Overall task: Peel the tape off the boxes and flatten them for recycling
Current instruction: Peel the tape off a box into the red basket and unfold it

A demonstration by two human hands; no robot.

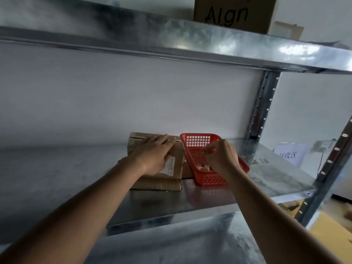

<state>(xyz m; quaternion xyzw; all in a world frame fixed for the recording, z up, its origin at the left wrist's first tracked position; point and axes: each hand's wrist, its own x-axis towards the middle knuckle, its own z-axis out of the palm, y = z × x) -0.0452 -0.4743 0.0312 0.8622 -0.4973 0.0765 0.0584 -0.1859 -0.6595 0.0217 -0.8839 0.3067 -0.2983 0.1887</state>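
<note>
While the left hand (152, 157) lies flat, fingers straight, on the boxes (158, 168) stacked on the shelf (190, 202), the right hand (222, 157) pinches over the red basket (205, 180) — on tape, maybe, I cannot tell — so some peeling looks done, and more may be left.

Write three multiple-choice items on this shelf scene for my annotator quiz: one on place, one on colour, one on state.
1. Where is the perforated plastic basket?
A. right of the brown cardboard box
B. on the top shelf
C. on the floor

2. The basket's colour?
A. blue
B. red
C. white

3. What is the left hand doing?
A. hanging idle
B. lifting the basket
C. resting on the cardboard box

Key: 1 A, it sits beside the box's right edge; 2 B, its mesh is red; 3 C, the palm lies on the box top while the right hand hovers over the basket.
</note>
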